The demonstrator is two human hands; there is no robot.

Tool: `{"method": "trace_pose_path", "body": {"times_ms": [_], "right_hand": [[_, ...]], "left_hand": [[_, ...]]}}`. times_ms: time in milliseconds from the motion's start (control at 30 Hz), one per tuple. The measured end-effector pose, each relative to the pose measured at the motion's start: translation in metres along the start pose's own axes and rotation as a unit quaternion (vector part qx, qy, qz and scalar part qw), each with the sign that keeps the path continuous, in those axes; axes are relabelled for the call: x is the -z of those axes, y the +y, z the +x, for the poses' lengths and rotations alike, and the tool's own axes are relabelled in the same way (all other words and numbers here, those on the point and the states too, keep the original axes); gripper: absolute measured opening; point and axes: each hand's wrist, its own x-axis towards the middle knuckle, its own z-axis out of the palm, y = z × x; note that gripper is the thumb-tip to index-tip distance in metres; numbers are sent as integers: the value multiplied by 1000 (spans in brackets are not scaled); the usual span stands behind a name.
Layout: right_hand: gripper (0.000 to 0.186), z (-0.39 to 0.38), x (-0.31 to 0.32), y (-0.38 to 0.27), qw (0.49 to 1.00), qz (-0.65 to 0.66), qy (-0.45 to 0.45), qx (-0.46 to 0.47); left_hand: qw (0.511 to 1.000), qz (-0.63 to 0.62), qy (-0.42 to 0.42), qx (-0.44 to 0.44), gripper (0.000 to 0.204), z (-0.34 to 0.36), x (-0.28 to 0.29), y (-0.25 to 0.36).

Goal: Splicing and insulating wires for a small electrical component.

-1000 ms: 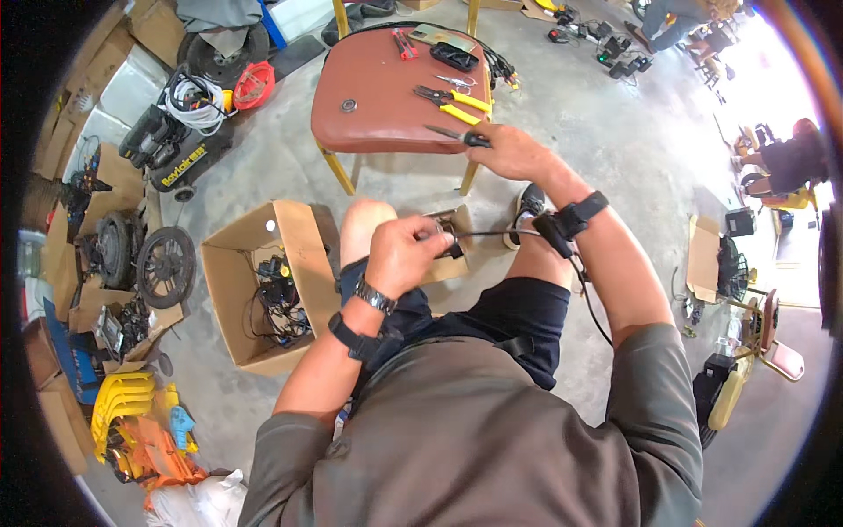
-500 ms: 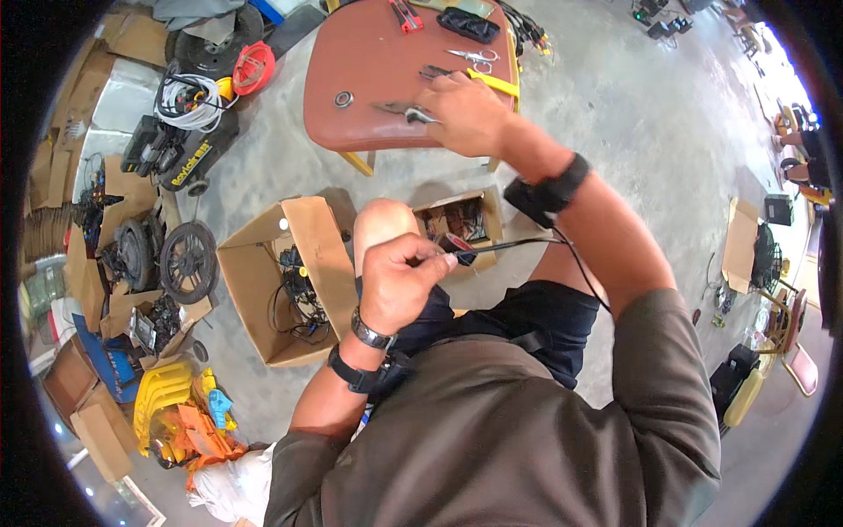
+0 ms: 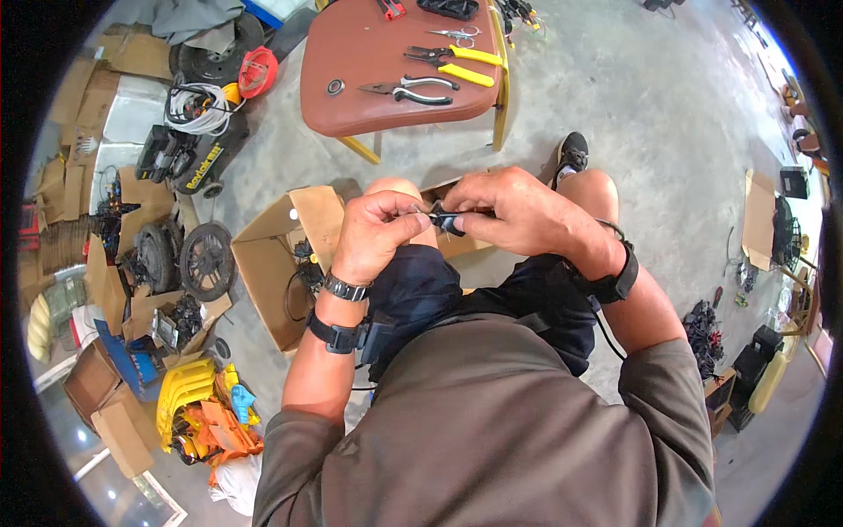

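Observation:
Over my lap, my left hand (image 3: 373,228) pinches the thin end of a black cable (image 3: 604,338). Beside it, my right hand (image 3: 500,206) grips the cable near a small black piece (image 3: 446,220), too hidden to tell fully. Beyond my hands, on a brown padded chair seat (image 3: 351,44), lie long-nose pliers (image 3: 406,92), yellow-handled cutters (image 3: 470,73), small scissors (image 3: 452,35), a red tool (image 3: 392,7), a black pouch (image 3: 448,7) and a small metal ring (image 3: 335,87).
A cardboard box with cables (image 3: 263,255) stands left of my knee; a second box (image 3: 457,246) sits behind my hands. Wheels (image 3: 206,262), a black wheeled machine (image 3: 189,158) and yellow plastic parts (image 3: 189,395) crowd the left side. Black items (image 3: 755,369) and cardboard (image 3: 757,220) lie at right.
My right hand has put the long-nose pliers down on the seat and moved back to the cable beside my left hand. My left hand has risen slightly.

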Motion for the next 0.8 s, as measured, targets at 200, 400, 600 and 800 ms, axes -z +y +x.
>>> {"method": "trace_pose_path", "body": {"times_ms": [200, 400, 600, 800], "right_hand": [[19, -5, -13, 8, 997, -63, 12, 30], [24, -8, -14, 2, 996, -90, -16, -8], [25, -4, -8, 2, 996, -42, -68, -47], [27, -1, 0, 9, 993, 14, -106, -59]], "left_hand": [[998, 38, 24, -52, 6, -9, -8, 1], [986, 77, 49, -139, 6, -22, -20, 1], [934, 189, 83, -293, 9, -19, -25, -5], [925, 205, 82, -311, 10, -18, -27, -1]]}}
